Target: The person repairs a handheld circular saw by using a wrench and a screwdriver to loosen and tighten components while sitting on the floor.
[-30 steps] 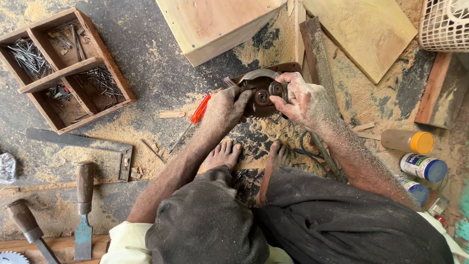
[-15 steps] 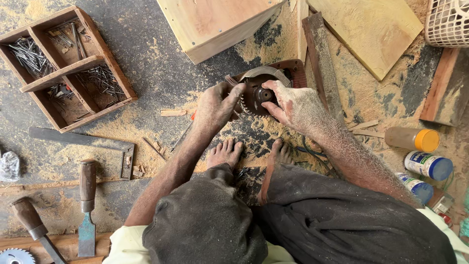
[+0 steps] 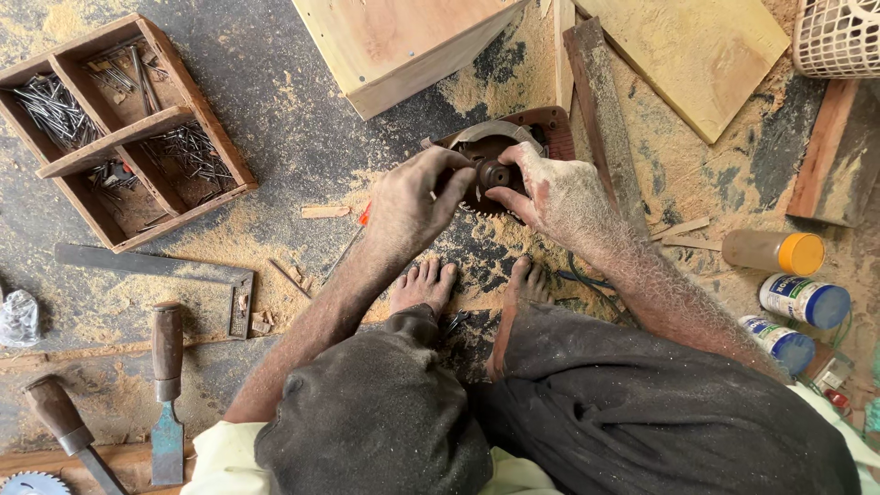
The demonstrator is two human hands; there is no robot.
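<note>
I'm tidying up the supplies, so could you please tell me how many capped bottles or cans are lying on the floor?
3, all at the right edge: a yellow-capped bottle, below it a blue-capped can, then a second blue-capped can. More may be hidden out of frame.

Dark concrete floor (image 3: 275,110), sawdust-strewn; wooden boards (image 3: 678,46) lying about; daylight.

Both hands were on the saw (image 3: 500,165), left hand (image 3: 412,197) and right hand (image 3: 550,197) pinching its hub. Nail tray (image 3: 128,128) sat top-left on the sawdusty floor (image 3: 302,110), chisel (image 3: 167,394) bottom-left.
</note>
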